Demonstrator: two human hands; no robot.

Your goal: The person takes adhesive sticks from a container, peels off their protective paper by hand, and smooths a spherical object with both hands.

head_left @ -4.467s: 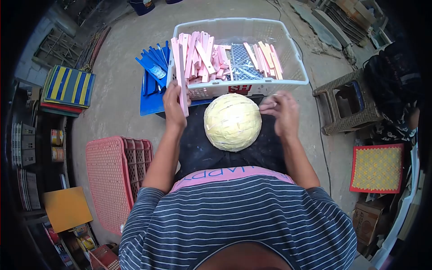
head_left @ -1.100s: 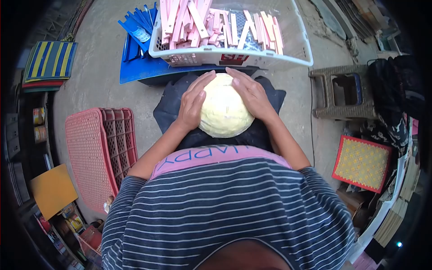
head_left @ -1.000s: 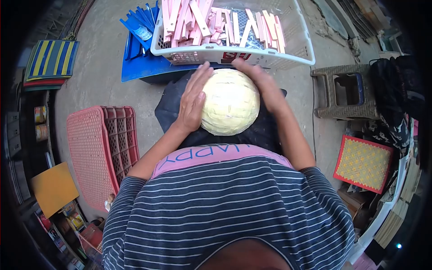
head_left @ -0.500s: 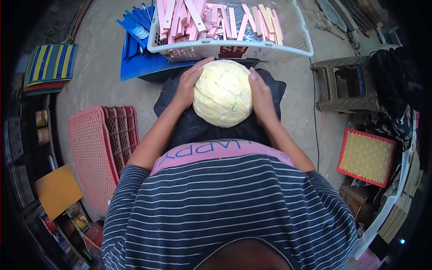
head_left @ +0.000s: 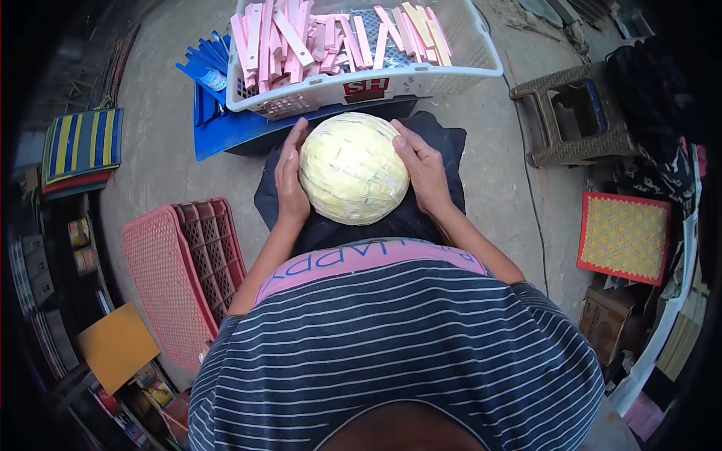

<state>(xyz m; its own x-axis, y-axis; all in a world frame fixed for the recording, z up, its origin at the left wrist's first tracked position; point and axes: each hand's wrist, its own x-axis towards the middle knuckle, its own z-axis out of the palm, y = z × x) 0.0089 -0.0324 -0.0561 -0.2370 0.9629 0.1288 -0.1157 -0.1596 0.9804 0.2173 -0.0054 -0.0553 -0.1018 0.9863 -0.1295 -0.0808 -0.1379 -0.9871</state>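
A round, pale yellow papier-mâché ball (head_left: 353, 169), its surface patched with paper strips, sits over my lap on dark cloth (head_left: 444, 154). My left hand (head_left: 292, 177) lies along its left side, fingers stretched toward the far end. On the opposite side my right hand (head_left: 425, 165) cups it, with the thumb over the upper right edge. The ball is held between both palms. Its underside is hidden.
Ahead stands a white plastic basket (head_left: 421, 71) of pink strips, beside a blue board (head_left: 214, 139) with blue pieces. A red crate (head_left: 169, 278) stands at left. To the right are a brown stool (head_left: 579, 150) and a yellow woven seat (head_left: 624, 237).
The ball has shifted left and slightly nearer in view and looks turned. My left hand's fingers have straightened away from its top; my right thumb now lies further over it.
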